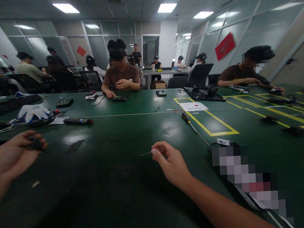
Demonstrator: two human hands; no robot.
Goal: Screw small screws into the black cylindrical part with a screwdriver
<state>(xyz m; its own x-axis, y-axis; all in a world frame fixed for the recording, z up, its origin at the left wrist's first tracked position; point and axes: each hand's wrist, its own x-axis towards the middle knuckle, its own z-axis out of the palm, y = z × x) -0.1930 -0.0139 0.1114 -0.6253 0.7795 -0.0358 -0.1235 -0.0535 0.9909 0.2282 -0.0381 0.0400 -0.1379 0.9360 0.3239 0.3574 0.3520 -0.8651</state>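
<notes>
At the left edge my left hand (13, 157) is raised above the table, its fingers curled round a small dark object (35, 144) whose kind I cannot make out. My right hand (169, 162), near the middle, is closed on a small screwdriver (144, 154). Its thin metal shaft points left, and a brownish handle shows partly between the fingers. The two hands are well apart. Beneath both lies the dark green tabletop (107, 184).
A yellow-black screwdriver (189, 122) lies beyond my right hand. At left are white-blue gloves (33, 113) and a black pen-like tool (78, 121). A blurred-out long object (247, 177) stands right of my forearm. Co-workers sit across the table, one handling a circuit board (119, 98).
</notes>
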